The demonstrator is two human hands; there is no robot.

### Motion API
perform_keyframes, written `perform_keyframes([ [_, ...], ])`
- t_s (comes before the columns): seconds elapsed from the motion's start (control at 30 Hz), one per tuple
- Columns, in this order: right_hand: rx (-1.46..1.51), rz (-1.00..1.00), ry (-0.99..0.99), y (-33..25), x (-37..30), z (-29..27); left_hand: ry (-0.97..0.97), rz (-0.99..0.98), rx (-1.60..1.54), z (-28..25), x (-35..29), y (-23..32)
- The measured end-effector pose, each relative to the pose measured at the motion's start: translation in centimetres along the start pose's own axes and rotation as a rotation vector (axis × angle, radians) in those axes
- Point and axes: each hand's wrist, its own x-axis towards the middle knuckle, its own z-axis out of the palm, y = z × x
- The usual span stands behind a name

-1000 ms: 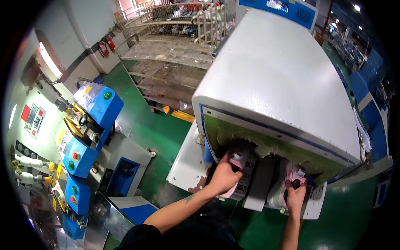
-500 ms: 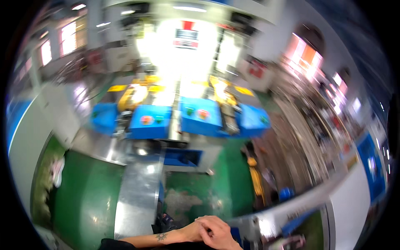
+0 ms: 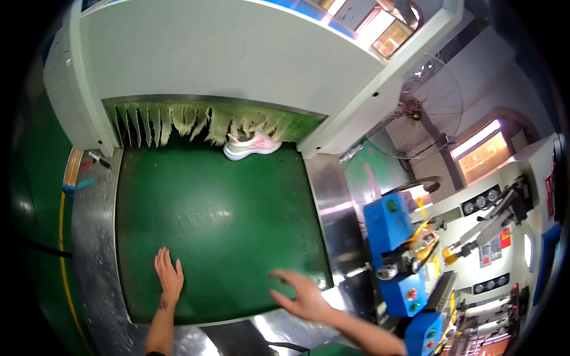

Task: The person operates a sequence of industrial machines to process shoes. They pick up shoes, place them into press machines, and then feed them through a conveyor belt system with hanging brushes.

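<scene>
My left hand (image 3: 169, 276) is stretched out over the near left part of a green conveyor belt (image 3: 214, 237), its fingers extended and holding nothing. To the right, near the belt's front edge, my right hand (image 3: 304, 296) is open and empty, thumb apart from the slightly blurred fingers. A white and pink sports shoe (image 3: 254, 146) lies on its sole at the far end of the belt, well away from both hands. Its toe side touches or lies just under the ragged strip curtain (image 3: 184, 121) of a grey machine housing (image 3: 219, 50); which of the two I cannot tell.
Metal edges (image 3: 98, 237) frame the belt, with small tools (image 3: 89, 178) on the left one. At right stands a machine with blue control boxes (image 3: 389, 222) and push buttons. Behind it is a large caged fan (image 3: 415, 113).
My view has swung left from the blue-boxed machine to the belt with the shoe. My hands, clasped together before, are now apart and reaching over the belt.
</scene>
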Motion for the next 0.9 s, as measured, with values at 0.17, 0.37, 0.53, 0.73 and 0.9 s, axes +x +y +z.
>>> perform_keyframes([
  [0.17, -0.654, -0.608, -0.325, 7.1, 28.1, 0.3, -0.094, -0.131, 0.022, 0.0, -1.2, -4.2],
  [0.37, -1.205, 0.106, -0.233, 11.1, 49.0, -3.3, -0.091, -0.066, -0.053, -0.1, 2.2, -4.0],
  [0.53, -1.222, -0.302, -0.080, 12.6, 46.0, 0.8, -0.058, -0.116, 0.037, -0.8, -0.3, -4.1],
  [0.73, -0.706, -0.325, 0.020, 15.4, 16.6, 0.6, -0.033, -0.086, 0.064, -0.2, 0.0, -3.3],
  [0.9, 0.478, 0.649, 0.271, 4.9, -7.2, -0.9, -0.809, -0.688, -0.827, -4.5, 3.7, 9.0],
])
